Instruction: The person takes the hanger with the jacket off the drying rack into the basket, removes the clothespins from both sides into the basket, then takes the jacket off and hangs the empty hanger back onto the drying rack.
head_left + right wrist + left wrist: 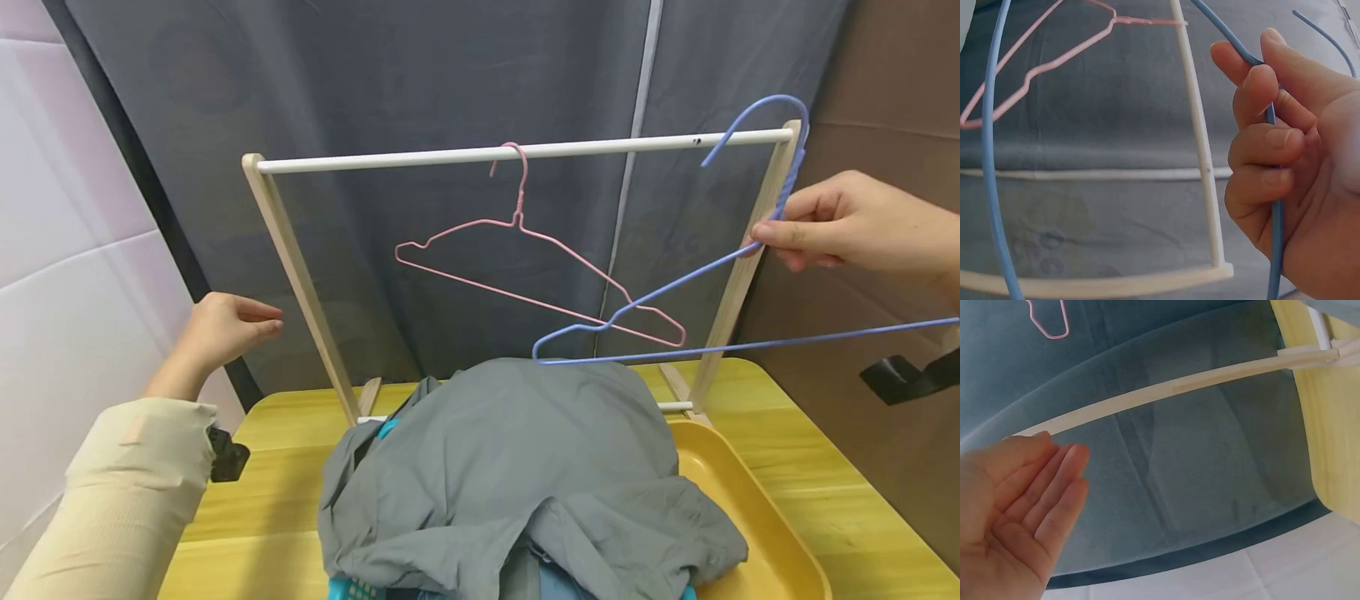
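Note:
My right hand (855, 221) grips a blue clothes hanger (675, 285) near the base of its hook, at the right end of the rack. In the right wrist view the fingers (1266, 147) curl round the blue wire. The hanger's hook rises in front of the white rail (420, 158). A pink hanger (517, 218) hangs from that rail near its middle, partly overlapped by the blue one. To the left of the rack my left hand (225, 329) is raised with nothing in it, its fingers (1054, 506) gently bent.
A grey garment (517, 467) lies heaped over a blue basket (348, 590) at the front of the yellow table (247, 500). An orange-yellow tray (757, 517) sits to its right. The rack's wooden legs (300, 283) stand behind the heap, before a dark grey curtain (450, 75).

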Available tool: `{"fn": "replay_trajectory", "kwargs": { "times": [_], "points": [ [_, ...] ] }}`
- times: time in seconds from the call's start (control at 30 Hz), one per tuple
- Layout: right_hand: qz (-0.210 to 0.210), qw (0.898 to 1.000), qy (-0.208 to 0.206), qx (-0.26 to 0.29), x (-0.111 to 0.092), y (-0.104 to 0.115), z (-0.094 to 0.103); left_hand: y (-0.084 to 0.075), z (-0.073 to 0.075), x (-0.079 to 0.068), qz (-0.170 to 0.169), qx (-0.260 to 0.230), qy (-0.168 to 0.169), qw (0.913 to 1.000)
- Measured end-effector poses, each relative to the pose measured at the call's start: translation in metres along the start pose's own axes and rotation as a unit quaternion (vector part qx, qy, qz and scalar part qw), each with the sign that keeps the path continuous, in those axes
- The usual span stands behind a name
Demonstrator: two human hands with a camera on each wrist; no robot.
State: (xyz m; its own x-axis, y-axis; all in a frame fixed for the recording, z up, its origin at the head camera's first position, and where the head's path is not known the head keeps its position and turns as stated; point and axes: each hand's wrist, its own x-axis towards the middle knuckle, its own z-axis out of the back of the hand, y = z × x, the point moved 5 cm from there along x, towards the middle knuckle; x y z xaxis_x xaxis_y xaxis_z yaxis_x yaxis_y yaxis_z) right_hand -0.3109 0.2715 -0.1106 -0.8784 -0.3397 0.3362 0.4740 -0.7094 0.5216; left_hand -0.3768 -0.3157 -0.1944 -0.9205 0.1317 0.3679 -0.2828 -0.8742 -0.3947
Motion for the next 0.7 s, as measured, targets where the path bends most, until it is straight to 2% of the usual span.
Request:
{"fn": "replay_trajectory", "kwargs": {
  "times": [0.17,0.37,0.63,0.7],
  "points": [
    [-0.016,1.000,-0.027,0.000,-0.005,-0.007,0.022,0.001,0.005,0.005,0.007,0.017,-0.026,0.9995],
    [-0.031,0.997,-0.065,0.027,-0.013,-0.011,0.038,0.002,0.005,0.011,0.026,0.007,-0.050,0.9984],
    [0.022,0.990,-0.100,0.094,-0.016,-0.009,0.057,0.001,-0.001,0.016,0.022,0.003,-0.067,0.9975],
    [0.027,0.989,-0.108,0.094,-0.015,-0.011,0.061,0.002,-0.001,0.016,0.020,0.006,-0.075,0.9970]
  ]
}}
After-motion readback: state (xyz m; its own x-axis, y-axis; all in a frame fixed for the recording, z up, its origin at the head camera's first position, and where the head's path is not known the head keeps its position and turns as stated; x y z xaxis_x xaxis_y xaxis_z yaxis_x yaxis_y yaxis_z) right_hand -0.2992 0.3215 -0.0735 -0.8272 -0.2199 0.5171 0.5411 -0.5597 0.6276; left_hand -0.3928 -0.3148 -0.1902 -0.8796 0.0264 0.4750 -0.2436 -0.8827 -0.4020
